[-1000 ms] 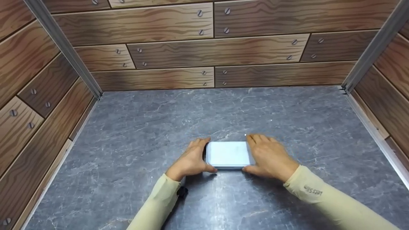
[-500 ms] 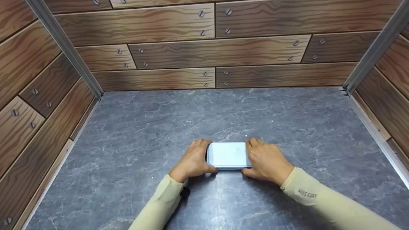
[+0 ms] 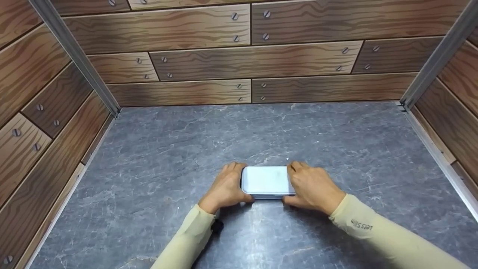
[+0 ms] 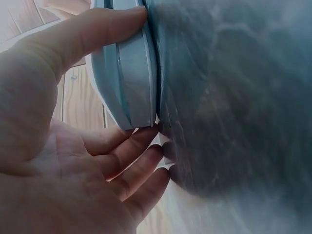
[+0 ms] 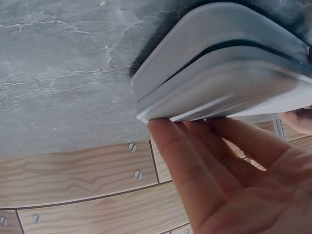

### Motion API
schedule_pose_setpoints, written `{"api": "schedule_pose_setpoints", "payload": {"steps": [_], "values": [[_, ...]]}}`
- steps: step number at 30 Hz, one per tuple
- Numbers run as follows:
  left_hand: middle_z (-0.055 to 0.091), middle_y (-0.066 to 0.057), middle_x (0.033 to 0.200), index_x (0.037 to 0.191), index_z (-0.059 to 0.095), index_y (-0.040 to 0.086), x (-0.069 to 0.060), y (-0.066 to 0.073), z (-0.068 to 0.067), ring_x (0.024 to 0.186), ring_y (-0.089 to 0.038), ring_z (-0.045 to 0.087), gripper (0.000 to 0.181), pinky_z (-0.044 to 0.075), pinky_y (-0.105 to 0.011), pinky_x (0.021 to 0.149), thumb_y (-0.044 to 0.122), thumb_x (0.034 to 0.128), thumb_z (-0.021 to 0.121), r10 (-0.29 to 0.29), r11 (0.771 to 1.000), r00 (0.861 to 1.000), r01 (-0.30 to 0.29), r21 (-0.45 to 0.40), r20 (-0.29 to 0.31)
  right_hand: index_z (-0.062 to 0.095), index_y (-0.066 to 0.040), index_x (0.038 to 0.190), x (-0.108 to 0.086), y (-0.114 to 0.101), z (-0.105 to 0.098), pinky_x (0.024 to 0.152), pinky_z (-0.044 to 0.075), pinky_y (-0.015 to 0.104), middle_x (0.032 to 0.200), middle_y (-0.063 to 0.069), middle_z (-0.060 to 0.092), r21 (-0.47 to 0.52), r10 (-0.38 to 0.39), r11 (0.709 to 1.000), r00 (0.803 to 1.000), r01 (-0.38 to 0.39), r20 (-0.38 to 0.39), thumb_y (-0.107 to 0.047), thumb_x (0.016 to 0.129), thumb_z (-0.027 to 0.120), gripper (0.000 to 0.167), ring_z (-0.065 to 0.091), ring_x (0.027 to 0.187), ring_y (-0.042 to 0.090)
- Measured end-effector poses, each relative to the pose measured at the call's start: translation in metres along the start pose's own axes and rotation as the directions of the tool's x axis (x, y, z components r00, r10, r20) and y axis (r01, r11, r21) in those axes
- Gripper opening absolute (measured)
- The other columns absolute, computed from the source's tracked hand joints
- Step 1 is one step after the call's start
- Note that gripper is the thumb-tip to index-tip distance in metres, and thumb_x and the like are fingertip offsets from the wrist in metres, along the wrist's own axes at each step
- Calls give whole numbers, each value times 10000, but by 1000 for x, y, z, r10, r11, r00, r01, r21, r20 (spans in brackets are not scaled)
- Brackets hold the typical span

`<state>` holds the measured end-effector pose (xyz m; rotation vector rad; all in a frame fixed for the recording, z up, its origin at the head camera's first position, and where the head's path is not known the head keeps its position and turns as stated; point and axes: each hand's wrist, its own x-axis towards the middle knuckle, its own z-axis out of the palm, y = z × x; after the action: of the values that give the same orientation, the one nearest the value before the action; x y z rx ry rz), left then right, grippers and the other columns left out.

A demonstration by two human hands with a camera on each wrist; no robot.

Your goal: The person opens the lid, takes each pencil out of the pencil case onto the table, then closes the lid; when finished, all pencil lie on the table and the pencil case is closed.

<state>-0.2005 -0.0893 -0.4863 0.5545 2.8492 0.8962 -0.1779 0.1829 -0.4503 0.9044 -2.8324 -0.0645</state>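
A pale blue box [image 3: 266,181] with rounded corners and a lid lies flat on the grey surface. My left hand [image 3: 226,186] grips its left end, thumb on the near side and fingers at the far corner. In the left wrist view the thumb [image 4: 105,29] presses the box's side wall [image 4: 136,73]. At the right end, my right hand [image 3: 315,186] holds the lid's edge, its thumb at the near side. The right wrist view shows fingertips [image 5: 163,129] against the lid [image 5: 229,83] and a dark gap between lid and base [image 5: 195,36].
Grey marbled tabletop [image 3: 179,149] surrounds the box. Wood-print panels [image 3: 209,63] stand at the back and both sides, with metal posts [image 3: 80,59] at the corners. Light reflects off the tabletop near the front.
My right hand has shifted slightly left, and its fingers are more bent over the box's right end. A thin dark line now shows under the lid at the near side. My left hand is nearly still.
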Motion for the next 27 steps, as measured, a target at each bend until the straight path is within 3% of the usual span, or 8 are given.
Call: {"api": "schedule_pose_setpoints", "payload": {"steps": [3, 7, 13, 16, 20, 22, 24, 27], "values": [[644, -195, 1421, 1486, 609, 0, -2, -1, -1, 1360, -398, 572, 939, 483, -569, 1199, 222, 689, 1052, -6, 999, 1000, 6, -32, -3, 707, 112, 1319, -3, 6, -4, 724, 678, 535, 1230, 241, 744, 73, -6, 997, 1000, 4, 21, -444, 837, 918, 766, 764, 1033, 400], [656, -162, 1349, 1445, 639, 18, 0, -13, 5, 1291, -369, 582, 948, 506, -538, 1141, 283, 643, 1068, 18, 1000, 999, -19, -25, -41, 743, 77, 1290, -9, 18, -9, 838, 682, 562, 1284, 252, 747, 177, -43, 983, 999, 40, 15, -348, 868, 929, 628, 779, 1074, 422], [663, -124, 1324, 1459, 633, 44, 5, -25, 11, 1252, -340, 582, 1009, 503, -525, 1115, 365, 614, 1081, 32, 999, 998, -32, 0, -53, 804, 37, 1228, -19, 39, -13, 911, 675, 524, 1223, 187, 790, 310, -103, 943, 991, 123, -81, -211, 900, 887, 419, 805, 1042, 375], [656, -145, 1338, 1472, 624, 29, 3, -20, 5, 1265, -354, 573, 1005, 486, -550, 1138, 335, 630, 1080, 16, 1000, 999, -16, -23, -32, 826, 9, 1181, -23, 49, -11, 889, 682, 483, 1171, 137, 807, 352, -144, 915, 974, 198, -174, -135, 893, 891, 328, 814, 1012, 322], [636, -187, 1360, 1498, 601, -5, -2, -7, -5, 1306, -386, 555, 989, 453, -579, 1187, 276, 671, 1066, -22, 998, 1000, 23, -50, 16, 844, -45, 1108, -26, 62, -6, 827, 683, 386, 1096, 64, 823, 373, -182, 877, 928, 302, -325, -52, 856, 921, 263, 812, 945, 234], [636, -183, 1347, 1492, 602, -17, -3, -4, -6, 1299, -379, 555, 978, 453, -572, 1193, 271, 678, 1061, -26, 999, 1000, 26, -45, 17, 853, -77, 1088, -26, 67, -4, 833, 665, 298, 1069, 28, 831, 411, -157, 856, 914, 315, -374, -18, 846, 927, 259, 804, 927, 195], [639, -162, 1328, 1468, 617, -20, -4, -3, -6, 1284, -359, 558, 953, 460, -571, 1185, 275, 677, 1058, -26, 999, 1000, 26, -31, 11, 864, -106, 1084, -26, 72, -4, 848, 633, 205, 1051, 2, 843, 487, -85, 827, 918, 282, -388, 6, 847, 924, 269, 795, 918, 149], [638, -149, 1314, 1431, 635, -24, -4, -2, -6, 1270, -347, 558, 908, 466, -561, 1183, 267, 681, 1056, -23, 999, 1000, 23, -29, 3, 877, -119, 1101, -23, 78, -4, 882, 594, 119, 1052, 24, 854, 664, 88, 730, 942, 160, -325, 30, 884, 890, 263, 780, 931, 84]]}}
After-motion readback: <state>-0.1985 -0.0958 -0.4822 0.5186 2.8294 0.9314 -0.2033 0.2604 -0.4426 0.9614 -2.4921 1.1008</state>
